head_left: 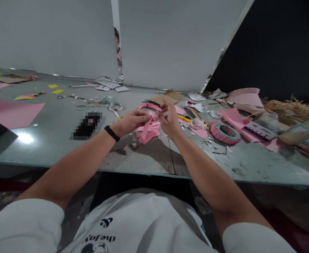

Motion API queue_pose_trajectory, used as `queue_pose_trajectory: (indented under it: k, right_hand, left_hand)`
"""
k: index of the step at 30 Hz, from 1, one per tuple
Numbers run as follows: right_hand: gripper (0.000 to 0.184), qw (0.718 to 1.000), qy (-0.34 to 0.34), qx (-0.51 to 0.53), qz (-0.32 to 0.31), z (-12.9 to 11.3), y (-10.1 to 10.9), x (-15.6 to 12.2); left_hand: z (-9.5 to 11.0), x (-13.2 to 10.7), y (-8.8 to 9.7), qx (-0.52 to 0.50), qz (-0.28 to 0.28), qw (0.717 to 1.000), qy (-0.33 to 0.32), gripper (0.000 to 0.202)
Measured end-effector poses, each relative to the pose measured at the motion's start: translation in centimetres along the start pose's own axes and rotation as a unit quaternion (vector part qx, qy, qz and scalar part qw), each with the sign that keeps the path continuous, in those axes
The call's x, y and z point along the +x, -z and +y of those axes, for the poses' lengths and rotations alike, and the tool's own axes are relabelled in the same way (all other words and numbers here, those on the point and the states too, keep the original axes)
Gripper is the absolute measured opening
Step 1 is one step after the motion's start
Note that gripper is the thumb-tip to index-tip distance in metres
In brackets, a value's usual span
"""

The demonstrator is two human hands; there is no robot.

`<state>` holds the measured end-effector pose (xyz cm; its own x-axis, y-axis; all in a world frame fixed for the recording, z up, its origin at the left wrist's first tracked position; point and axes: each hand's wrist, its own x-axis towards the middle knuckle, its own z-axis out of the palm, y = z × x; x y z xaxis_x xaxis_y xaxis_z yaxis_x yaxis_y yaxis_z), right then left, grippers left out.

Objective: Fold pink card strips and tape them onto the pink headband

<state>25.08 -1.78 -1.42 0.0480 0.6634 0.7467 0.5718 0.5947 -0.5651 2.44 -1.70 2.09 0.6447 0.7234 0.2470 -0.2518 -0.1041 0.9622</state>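
— While the left hand (132,123) and right hand (169,120) work above the bench, what's their state?
— Both closed in pinches. Left fingers (144,117) grip a pink paper strip (147,128). Right fingertips (165,107) appear to hold the end of a curved pink folded-paper band (147,106), just ahead of the hands.
— Done vs left?
— Band looks partly built; its ring isn't visibly closed. A teal-and-pink folded ring (225,133) lies complete-looking to the right. Loose pink strips (147,135) sit piled below the hands.
— Further out?
— Scrap-strewn bench (46,147), pink card sheet (12,112), pixelated phone (87,125), straw bundle (289,109). Grey partitions (51,35) behind; a person (117,44) shows through the gap.
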Motion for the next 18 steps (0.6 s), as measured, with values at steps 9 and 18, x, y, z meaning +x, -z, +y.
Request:
queue_pose_trajectory:
  k: [9, 18]
  right_hand:
    - [0.064, 0.958, -0.097, 0.221, -0.157, -1.9, 0.6, -0.1]
    - [0.043, 0.949, -0.17, 0.227, -0.14, -1.6, 0.0, 0.3]
  left_hand:
    - [0.2, 0.2, 0.3, 0.275, -0.05, 0.96, -0.018, 0.048]
    - [0.2, 0.6, 0.2, 0.367, -0.008, 0.93, -0.017, 0.026]
